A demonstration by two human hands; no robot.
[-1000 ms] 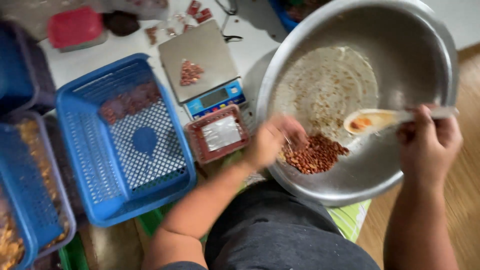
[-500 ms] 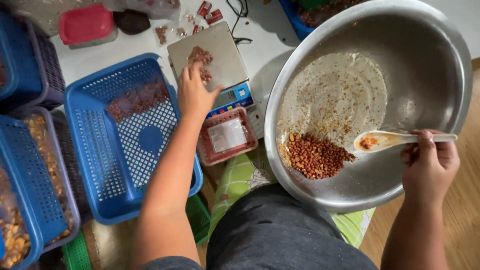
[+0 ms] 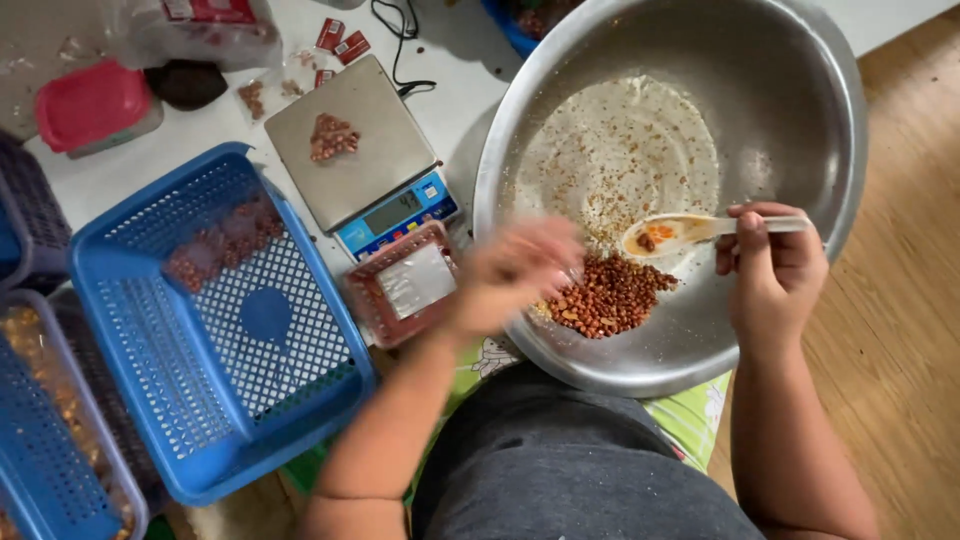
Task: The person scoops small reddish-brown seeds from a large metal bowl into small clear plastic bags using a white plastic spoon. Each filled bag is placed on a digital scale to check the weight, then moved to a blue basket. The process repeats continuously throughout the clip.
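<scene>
On the white tabletop (image 3: 230,125), at right: a large round stainless-steel bowl (image 3: 800,110), its smooth wall dusted with reddish crumbs, holds a heap of glossy red-brown coated peanuts (image 3: 612,297) low on its near side. The right hand (image 3: 775,275) grips a pale wooden spoon (image 3: 690,230) by the handle, fingers curled shut around it; the orange-stained spoon bowl lies just above the heap. The left hand (image 3: 515,272) hovers at the bowl's near rim beside the peanuts, motion-blurred, so whether its fingers are spread or pinched cannot be told.

Centre: a digital scale with flat grey square platform (image 3: 350,140) and blue display panel carries a small cluster of peanuts. Just below it sits a clear rectangular plastic tub (image 3: 405,285) with a pale oblong label.

Left: a blue perforated plastic basket (image 3: 215,320) holds several filled tubs.
</scene>
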